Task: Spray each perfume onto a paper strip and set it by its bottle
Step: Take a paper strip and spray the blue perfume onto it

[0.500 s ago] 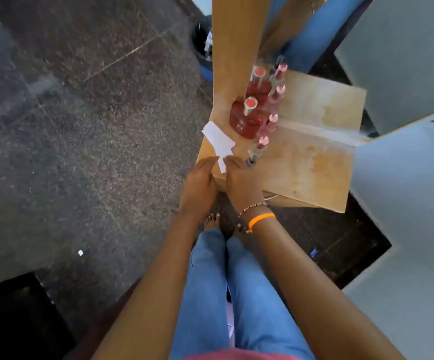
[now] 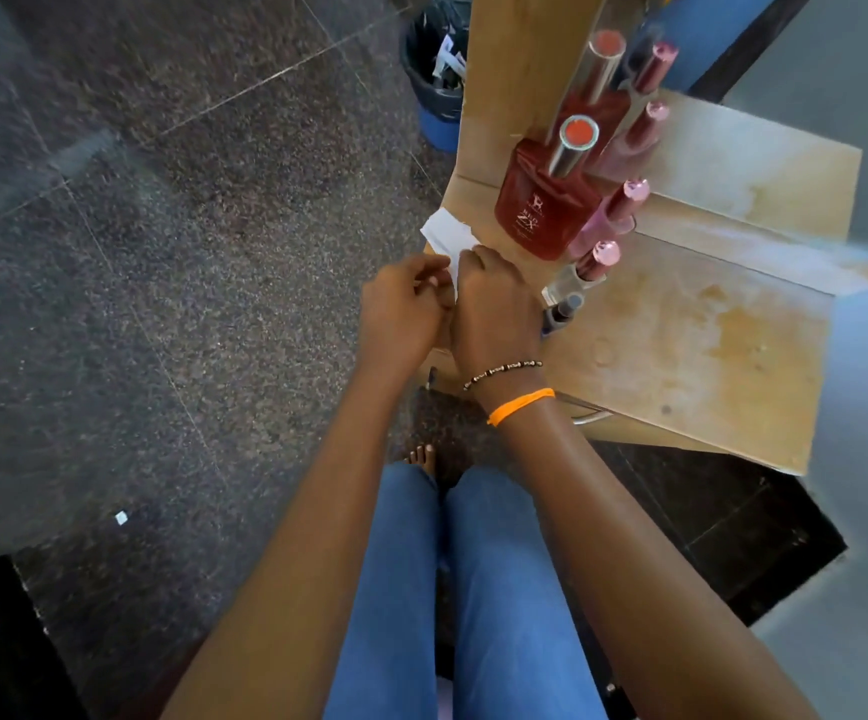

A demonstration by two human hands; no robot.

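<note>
Now we see both hands, left hand (image 2: 401,304) and right hand (image 2: 494,304), pinching the white paper (image 2: 445,236) at the wooden table (image 2: 681,345) edge, just beside the red perfume bottle (image 2: 541,210).

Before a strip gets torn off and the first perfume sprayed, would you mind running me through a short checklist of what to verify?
1. Paper held by both hands: ok. The left hand and right hand pinch the white paper at the table's near corner.
2. Strip separated from the sheet: cannot tell; the fingers hide the join.
3. A hand free for a bottle: not ok; both are on the paper.
4. Bottles upright and near: ok. The red perfume bottle stands just beyond the right hand, pink-capped vials beside it.
5. Bottle uncapped: not ok; its silver cap is on.
6. Bare table beside the bottles for strips: ok.
</note>
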